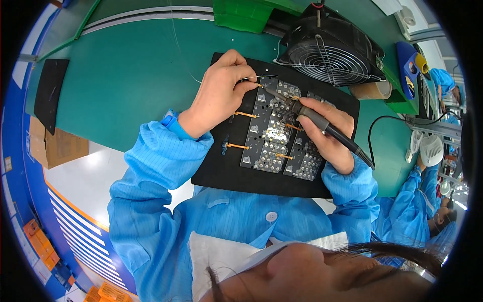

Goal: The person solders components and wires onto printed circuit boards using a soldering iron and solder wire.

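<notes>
My left hand point(221, 88) is closed in a pinch above the far left corner of a group of dark circuit boards point(255, 127). A thin silvery solder wire point(266, 76) passes through its fingers, and a short orange wire lead point(259, 85) shows at the fingertips; whether these also grip the lead is hard to see. My right hand point(329, 131) is wrapped round a soldering iron point(314, 117), whose tip points left to the board near that lead. More orange leads point(238, 146) stick out from the boards, some with small dark parts on their ends.
Under the boards lies a black mat point(216, 173) on a green table point(126, 85). A black fan with a wire guard point(329, 60) stands behind my right hand. The iron's cord point(371, 136) loops off right. Green bins point(241, 17) stand behind; a co-worker's blue sleeve point(410, 194) shows at right.
</notes>
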The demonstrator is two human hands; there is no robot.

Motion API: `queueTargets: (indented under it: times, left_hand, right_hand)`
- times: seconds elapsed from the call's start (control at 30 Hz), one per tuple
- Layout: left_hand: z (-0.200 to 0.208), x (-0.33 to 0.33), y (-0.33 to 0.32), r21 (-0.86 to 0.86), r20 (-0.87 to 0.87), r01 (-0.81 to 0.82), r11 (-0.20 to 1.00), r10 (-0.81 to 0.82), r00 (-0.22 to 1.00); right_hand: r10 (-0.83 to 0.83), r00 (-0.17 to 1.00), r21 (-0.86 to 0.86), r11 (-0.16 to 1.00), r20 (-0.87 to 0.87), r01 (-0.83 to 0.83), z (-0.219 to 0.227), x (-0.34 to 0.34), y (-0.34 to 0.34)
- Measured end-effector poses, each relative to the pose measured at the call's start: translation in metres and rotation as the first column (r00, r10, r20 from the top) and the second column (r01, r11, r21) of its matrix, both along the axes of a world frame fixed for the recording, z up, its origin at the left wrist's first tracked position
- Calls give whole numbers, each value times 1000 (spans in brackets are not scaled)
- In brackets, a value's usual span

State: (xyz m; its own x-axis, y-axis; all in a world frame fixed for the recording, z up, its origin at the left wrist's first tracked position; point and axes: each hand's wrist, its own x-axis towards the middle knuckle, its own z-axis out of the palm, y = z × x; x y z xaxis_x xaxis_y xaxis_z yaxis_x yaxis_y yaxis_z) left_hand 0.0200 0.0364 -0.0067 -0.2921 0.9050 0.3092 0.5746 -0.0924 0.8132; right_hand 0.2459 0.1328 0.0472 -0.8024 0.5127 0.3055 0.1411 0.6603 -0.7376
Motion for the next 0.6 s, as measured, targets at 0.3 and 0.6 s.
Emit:
queueTargets:
  times: [0.3,0.6]
  left_hand:
    - [1,0,0,1,60,-8,1000,8,998]
    - [-3,1,-1,40,45,2,999,-3,999]
  right_hand:
    - [-24,1000,14,1000,6,24,-1,-1,1]
    - [-5,999,-37,999,39,7,2,1,0]
